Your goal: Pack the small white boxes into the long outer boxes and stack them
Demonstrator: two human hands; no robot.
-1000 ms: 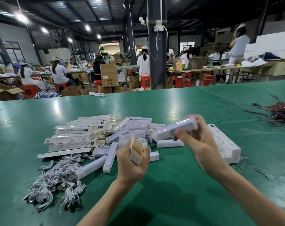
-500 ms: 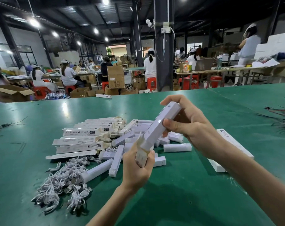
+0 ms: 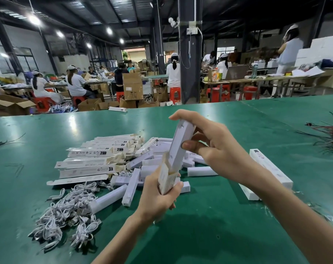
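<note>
My left hand (image 3: pixel 158 197) grips an outer box (image 3: pixel 166 180) upright, its open flaps pointing up. My right hand (image 3: pixel 217 147) holds a white inner box (image 3: pixel 181 145) from above, thumb on its side and forefinger over its top end. The lower end of that inner box sits inside the outer box's mouth. Flat outer boxes (image 3: pixel 93 162) lie fanned out on the green table (image 3: pixel 219 225) at the left. Loose white inner boxes (image 3: pixel 131 185) are scattered behind my hands. Packed long boxes (image 3: pixel 270 168) lie stacked at the right, partly hidden by my right forearm.
A heap of coiled white cables (image 3: pixel 64 216) lies at the front left. Red and dark wires (image 3: pixel 331 134) lie at the table's right edge. Beyond the table's far edge stand a dark pillar (image 3: pixel 189 54), cardboard cartons (image 3: pixel 132 86) and several seated workers.
My right hand brought the white inner box from the pile over to the outer box in my left hand, tipped it more upright, and its lower end has slid into the mouth.
</note>
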